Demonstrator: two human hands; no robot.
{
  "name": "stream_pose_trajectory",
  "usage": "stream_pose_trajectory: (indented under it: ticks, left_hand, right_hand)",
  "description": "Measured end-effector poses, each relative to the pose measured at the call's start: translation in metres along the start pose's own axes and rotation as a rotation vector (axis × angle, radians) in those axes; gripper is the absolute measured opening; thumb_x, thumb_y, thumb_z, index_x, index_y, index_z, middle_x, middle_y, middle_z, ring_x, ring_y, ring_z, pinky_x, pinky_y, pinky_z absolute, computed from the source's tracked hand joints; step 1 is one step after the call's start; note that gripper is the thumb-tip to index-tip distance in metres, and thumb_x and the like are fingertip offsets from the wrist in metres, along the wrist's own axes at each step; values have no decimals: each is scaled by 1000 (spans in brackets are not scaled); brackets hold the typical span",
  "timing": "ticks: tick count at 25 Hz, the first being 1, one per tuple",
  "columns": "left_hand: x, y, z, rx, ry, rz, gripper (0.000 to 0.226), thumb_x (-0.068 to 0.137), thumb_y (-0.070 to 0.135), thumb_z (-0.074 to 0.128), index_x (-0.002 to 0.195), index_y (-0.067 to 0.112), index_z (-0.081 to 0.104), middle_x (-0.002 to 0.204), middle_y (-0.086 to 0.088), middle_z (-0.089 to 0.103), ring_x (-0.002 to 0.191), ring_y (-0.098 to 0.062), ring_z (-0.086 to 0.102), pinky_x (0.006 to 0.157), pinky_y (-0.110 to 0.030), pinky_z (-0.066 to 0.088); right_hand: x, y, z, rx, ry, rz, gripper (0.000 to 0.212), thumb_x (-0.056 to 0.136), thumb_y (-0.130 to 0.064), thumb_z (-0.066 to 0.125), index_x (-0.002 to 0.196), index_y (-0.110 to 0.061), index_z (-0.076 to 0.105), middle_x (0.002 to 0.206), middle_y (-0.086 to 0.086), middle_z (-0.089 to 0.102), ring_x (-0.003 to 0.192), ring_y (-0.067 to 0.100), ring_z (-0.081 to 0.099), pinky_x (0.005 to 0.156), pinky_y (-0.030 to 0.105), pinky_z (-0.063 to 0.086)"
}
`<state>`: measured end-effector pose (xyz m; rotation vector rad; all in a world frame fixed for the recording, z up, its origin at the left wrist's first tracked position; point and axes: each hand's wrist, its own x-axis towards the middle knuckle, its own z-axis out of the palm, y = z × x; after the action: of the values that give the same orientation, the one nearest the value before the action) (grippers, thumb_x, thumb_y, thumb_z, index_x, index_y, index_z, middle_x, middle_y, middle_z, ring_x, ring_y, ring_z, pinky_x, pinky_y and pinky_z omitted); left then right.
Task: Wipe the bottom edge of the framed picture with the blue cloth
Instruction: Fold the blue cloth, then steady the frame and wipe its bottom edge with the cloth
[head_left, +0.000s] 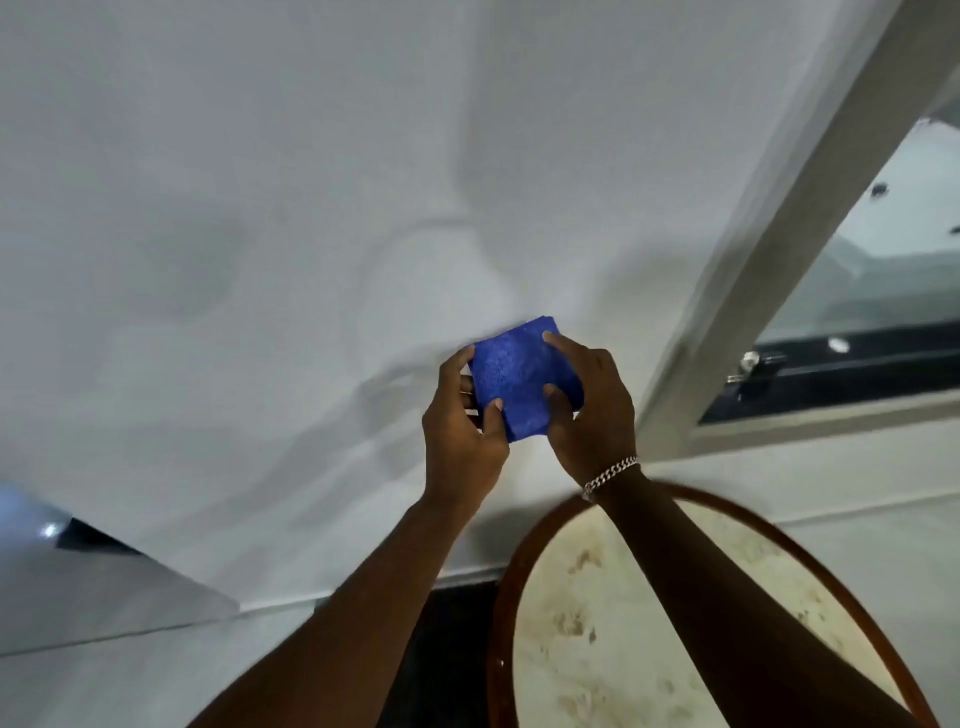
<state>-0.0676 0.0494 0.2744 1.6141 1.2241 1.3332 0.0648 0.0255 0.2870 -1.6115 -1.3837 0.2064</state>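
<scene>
A folded blue cloth (522, 382) is held up in front of a plain white wall (260, 234). My left hand (462, 423) grips its left side, thumb on the front face. My right hand (589, 410) grips its right side, with fingertips on the top corner and the front; a silver chain bracelet sits on that wrist. No framed picture can be made out; a dark-edged grey panel (98, 571) at the lower left is cut off by the frame edge, and I cannot tell what it is.
A round table (597, 623) with a brown wooden rim and a pale mottled top stands under my right forearm. A window (857, 291) with a grey frame and dark sill fills the right side. Dark floor shows between my forearms.
</scene>
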Motion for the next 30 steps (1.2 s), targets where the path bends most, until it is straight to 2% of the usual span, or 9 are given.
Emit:
stream_pose_trajectory:
  ticks: [5, 9, 14, 16, 17, 20, 23, 26, 30]
  left_hand:
    - [64, 123, -54, -8, 103, 352, 55, 88, 0, 64, 138, 10, 43, 117, -7, 65, 94, 6, 62, 74, -3, 49]
    - [108, 231, -97, -32, 136, 638, 56, 88, 1, 64, 138, 6, 40, 125, -14, 62, 99, -10, 65, 76, -3, 50]
    - [153, 330, -133, -108, 255, 839, 56, 83, 3, 66, 131, 11, 38, 101, 14, 58, 88, 7, 62, 66, -3, 49]
    - [169, 348, -143, -108, 280, 849, 51, 82, 2, 66, 125, 12, 39, 97, 12, 58, 86, 0, 64, 67, -8, 52]
    - [174, 351, -145, -98, 283, 836, 49, 83, 2, 66, 123, 11, 40, 97, 5, 60, 85, -6, 65, 68, -13, 55]
    - [187, 356, -147, -58, 266, 827, 38, 84, 0, 63, 113, 12, 41, 96, -6, 62, 82, -16, 65, 70, -28, 58]
    - [198, 361, -163, 110, 260, 912, 27, 83, 1, 63, 95, 16, 45, 86, -2, 60, 73, -12, 60, 63, -22, 53]
    - [221, 379, -206, 376, 396, 1151, 6, 84, 5, 61, 89, 7, 58, 84, -11, 63, 75, -26, 59, 68, -38, 50]
    - [266, 413, -272, 907, 576, 1396, 21, 88, 12, 52, 102, -1, 62, 107, -24, 63, 97, -41, 57, 84, -46, 43]
  right_hand:
    - [69, -123, -51, 59, 244, -267, 46, 89, 1, 60, 131, -15, 55, 112, 11, 59, 94, 14, 55, 80, 26, 48]
    - [119, -215, -96, 152, 443, -442, 43, 90, 1, 59, 130, -14, 56, 111, 12, 57, 95, 6, 51, 82, 4, 42]
    - [170, -299, -130, 163, 658, -634, 43, 90, -2, 57, 132, -14, 54, 114, 12, 55, 98, 7, 52, 83, 0, 40]
    - [185, -319, -132, 159, 670, -635, 44, 90, -3, 57, 132, -14, 54, 118, 12, 54, 103, 11, 53, 87, 11, 47]
    - [190, -325, -131, 138, 675, -621, 43, 89, -4, 58, 131, -15, 56, 123, 13, 53, 108, 15, 53, 90, 23, 50]
    - [201, -336, -113, -117, 792, -686, 35, 87, -13, 64, 121, -13, 64, 135, 17, 55, 122, 31, 53, 101, 47, 45]
    - [218, -342, -95, -172, 821, -821, 30, 92, -20, 58, 119, -8, 66, 127, 16, 63, 118, 33, 58, 101, 57, 45]
    - [224, -340, -73, -156, 821, -775, 42, 98, -35, 46, 131, -12, 57, 138, 16, 54, 127, 34, 49, 105, 56, 41]
    - [228, -319, -59, -278, 840, -862, 47, 98, -46, 41, 133, -18, 53, 146, 15, 47, 138, 32, 39, 109, 53, 36]
